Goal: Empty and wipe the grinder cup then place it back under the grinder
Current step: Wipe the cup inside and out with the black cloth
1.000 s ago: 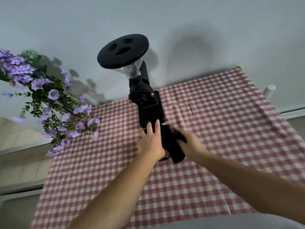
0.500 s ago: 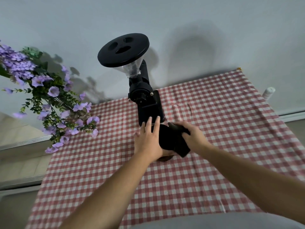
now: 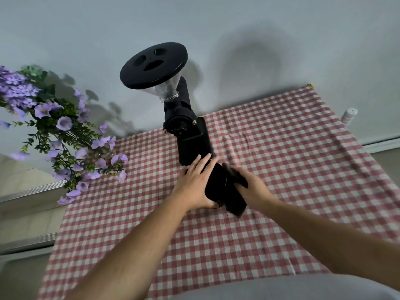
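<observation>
Left hand [image 3: 195,187] grips cup [image 3: 215,187]; right hand [image 3: 252,188] grips cloth [image 3: 234,200]. Risk: hard wiping could twist cup loose.

A red-and-white checked cloth [image 3: 270,161] covers the counter, creased in a few places and reaching close to the pale wall at the back. A black coffee grinder [image 3: 190,135] stands on the cloth near its far edge, its base toward the middle and its round lid high at the top. At the left edge of the cloth sits a bunch of purple flowers [image 3: 65,135] with green leaves, its stems leaning out over the checks. Beyond the cloth's right edge a small white bottle [image 3: 349,115] stands against the wall.
</observation>
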Action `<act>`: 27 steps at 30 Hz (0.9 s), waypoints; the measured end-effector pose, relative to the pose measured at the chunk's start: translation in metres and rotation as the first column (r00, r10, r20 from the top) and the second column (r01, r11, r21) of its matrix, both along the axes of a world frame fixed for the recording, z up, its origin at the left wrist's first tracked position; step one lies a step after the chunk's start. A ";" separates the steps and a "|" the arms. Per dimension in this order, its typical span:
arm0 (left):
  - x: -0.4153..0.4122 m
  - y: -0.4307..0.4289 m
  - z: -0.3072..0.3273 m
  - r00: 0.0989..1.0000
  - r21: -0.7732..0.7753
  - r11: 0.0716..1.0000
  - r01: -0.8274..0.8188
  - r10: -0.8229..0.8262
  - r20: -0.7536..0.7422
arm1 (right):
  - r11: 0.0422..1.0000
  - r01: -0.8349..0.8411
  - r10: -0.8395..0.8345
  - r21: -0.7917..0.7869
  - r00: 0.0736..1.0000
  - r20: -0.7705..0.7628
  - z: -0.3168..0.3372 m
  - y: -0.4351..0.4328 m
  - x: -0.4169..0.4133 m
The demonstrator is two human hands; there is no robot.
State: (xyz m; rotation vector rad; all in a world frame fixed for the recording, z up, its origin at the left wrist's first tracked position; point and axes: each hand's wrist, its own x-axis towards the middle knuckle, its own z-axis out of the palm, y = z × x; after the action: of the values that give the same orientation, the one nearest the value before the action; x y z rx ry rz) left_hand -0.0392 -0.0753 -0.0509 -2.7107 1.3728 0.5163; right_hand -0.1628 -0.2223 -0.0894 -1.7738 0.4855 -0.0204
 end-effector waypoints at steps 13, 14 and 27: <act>-0.028 -0.023 0.000 0.751 -0.112 0.748 -0.654 0.623 -0.219 | 0.998 0.037 -0.039 0.049 0.998 0.050 -0.005 0.001 0.000; -0.026 -0.020 0.002 0.791 -0.123 0.789 -0.602 0.570 -0.222 | 0.999 0.012 -0.012 0.031 1.000 0.007 -0.010 0.002 -0.005; -0.014 0.012 -0.004 0.866 -0.219 0.883 -0.416 0.311 -0.391 | 0.987 -0.072 0.082 -0.147 0.995 0.061 0.008 -0.015 -0.004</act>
State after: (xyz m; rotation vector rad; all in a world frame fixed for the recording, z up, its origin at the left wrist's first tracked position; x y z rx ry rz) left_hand -0.0530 -0.0638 -0.0551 -3.2849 1.0519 0.9236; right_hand -0.1669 -0.2373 -0.0815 -1.9262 0.3745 -0.0625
